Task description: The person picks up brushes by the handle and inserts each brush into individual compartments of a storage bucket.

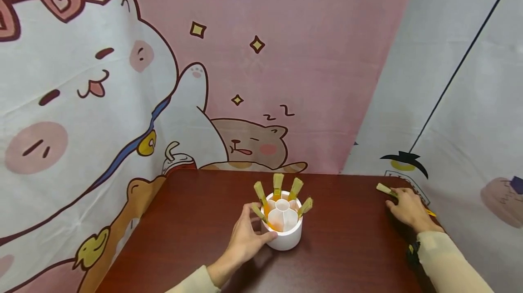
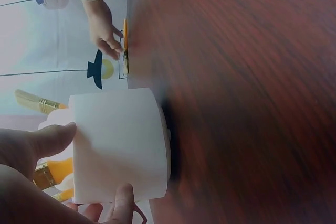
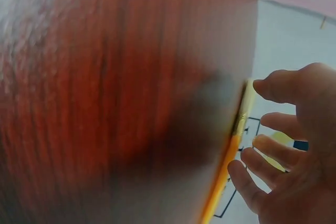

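In the head view, a white round brush holder (image 1: 288, 241) with divided compartments stands on the table. Several flat paintbrushes (image 1: 278, 182) with orange handles lean in it, bristles up and fanned outward. My left hand (image 1: 243, 241) holds the holder from its left side, thumb at the near rim and fingers round the wall. At the far right, my right hand (image 1: 408, 209) hovers low over another paintbrush (image 1: 385, 188) lying flat. The right wrist view shows that hand's fingers loosely spread beside the brush's orange handle (image 3: 223, 174).
The brown wooden table (image 1: 196, 225) ends at a printed cloth backdrop (image 1: 318, 80) behind and at the right. My right hand and the loose brush are close to the table's right edge. A dark band (image 1: 412, 253) sits at my right wrist.
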Demonstrator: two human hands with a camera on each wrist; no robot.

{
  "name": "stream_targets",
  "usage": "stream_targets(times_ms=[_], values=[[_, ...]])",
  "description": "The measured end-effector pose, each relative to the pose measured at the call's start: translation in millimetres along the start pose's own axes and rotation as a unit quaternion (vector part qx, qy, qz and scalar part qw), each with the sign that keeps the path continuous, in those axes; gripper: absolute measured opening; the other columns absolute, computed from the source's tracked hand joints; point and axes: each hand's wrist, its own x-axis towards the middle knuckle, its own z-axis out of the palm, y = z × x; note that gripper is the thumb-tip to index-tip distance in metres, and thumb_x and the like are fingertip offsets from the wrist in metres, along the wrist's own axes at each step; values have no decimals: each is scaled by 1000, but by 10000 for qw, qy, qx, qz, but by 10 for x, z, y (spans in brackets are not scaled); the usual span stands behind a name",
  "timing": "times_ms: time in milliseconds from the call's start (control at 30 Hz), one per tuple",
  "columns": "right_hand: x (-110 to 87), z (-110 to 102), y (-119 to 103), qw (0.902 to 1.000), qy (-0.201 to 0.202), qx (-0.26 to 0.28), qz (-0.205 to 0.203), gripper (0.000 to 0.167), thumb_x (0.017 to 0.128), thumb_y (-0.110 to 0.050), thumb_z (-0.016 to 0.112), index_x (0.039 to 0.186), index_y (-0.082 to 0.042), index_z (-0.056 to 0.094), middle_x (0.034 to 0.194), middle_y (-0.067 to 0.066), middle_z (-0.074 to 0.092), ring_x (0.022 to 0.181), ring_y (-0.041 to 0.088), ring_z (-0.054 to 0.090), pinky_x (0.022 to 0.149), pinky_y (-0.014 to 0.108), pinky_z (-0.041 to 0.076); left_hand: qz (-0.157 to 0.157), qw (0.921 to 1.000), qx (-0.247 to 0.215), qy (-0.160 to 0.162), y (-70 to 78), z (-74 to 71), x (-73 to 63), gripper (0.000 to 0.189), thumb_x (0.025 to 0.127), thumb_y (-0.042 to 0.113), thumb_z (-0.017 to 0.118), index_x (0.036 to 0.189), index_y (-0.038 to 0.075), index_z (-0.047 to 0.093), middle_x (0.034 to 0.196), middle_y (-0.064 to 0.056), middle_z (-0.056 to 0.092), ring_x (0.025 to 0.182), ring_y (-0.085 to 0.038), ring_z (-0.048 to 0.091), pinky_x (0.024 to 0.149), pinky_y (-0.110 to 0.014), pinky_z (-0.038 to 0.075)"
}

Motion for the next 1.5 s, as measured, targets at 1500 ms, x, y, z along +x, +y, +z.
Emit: stream_targets(times_ms=[1500], values=[[-159,-40,72,9989,370,145,-243,15,95,0,83,110,4,79,90,16,79,78,29,70,69,48,58,-66,9989,-208,-420,0,-69,52,80,87,0,99,155,11,59,148,-25,75,139,-49,74,96,-46,74]])
